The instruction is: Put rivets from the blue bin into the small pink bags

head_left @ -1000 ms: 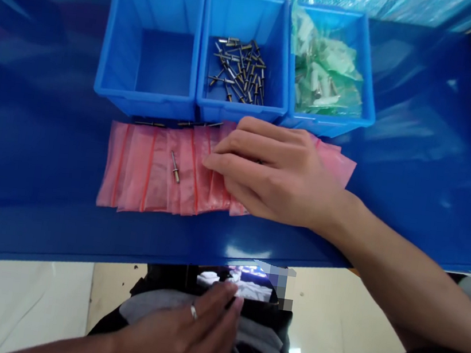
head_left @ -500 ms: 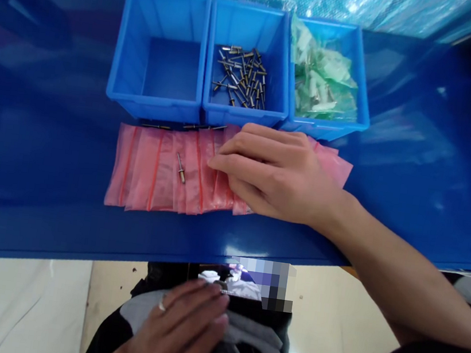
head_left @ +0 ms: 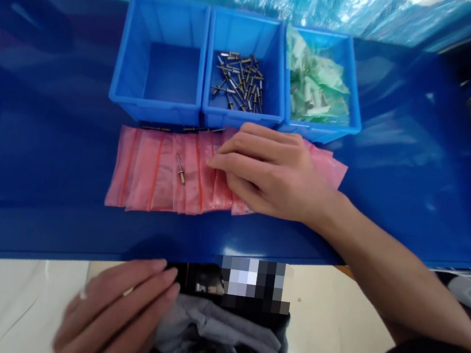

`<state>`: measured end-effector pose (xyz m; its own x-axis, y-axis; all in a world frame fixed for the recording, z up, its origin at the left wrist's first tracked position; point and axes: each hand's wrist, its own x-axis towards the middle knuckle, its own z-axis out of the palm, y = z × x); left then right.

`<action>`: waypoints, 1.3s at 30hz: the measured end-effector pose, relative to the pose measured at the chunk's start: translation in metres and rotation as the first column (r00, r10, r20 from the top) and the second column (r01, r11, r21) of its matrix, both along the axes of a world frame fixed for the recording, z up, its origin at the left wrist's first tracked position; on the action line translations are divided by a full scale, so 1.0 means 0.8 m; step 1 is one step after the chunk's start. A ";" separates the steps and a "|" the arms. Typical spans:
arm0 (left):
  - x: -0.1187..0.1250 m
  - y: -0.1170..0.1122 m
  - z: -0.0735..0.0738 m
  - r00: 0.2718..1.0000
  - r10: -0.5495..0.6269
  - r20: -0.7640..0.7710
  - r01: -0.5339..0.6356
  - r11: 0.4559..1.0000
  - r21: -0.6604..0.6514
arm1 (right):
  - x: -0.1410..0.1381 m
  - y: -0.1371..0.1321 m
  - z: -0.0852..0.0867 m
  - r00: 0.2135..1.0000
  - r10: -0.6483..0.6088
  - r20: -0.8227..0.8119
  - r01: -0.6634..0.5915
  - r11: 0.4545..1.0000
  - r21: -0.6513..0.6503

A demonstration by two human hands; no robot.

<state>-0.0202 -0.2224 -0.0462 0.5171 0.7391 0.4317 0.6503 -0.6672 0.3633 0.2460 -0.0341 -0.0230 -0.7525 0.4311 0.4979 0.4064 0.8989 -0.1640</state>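
Pink bags (head_left: 145, 170): one rivet (head_left: 181, 169) atop | right hand (head_left: 273, 173) touching | blue bins (head_left: 238, 120): three

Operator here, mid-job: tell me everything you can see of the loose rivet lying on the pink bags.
The blind rivet is a slim metal piece: a thin silvery pin ending in a short, brass-coloured body at its lower end. It lies flat and slightly slanted across the pink plastic bags, though whether on top or inside one I cannot tell. The right hand is beside it, not touching.
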 end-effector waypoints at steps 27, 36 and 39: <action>0.006 0.223 0.050 0.822 0.064 -0.566 -0.027 0.997 0.075 | 0.004 -0.004 0.007 0.992 -0.016 0.124 0.018 1.000 -0.012; 0.041 0.181 0.073 0.978 0.147 -0.145 -0.152 0.988 -0.026 | 0.003 -0.005 0.006 0.988 -0.044 0.145 0.039 0.999 0.036; 0.055 0.132 0.087 0.984 0.162 -0.080 -0.169 0.982 -0.090 | 0.004 -0.006 0.006 0.987 -0.042 0.153 0.037 0.999 0.035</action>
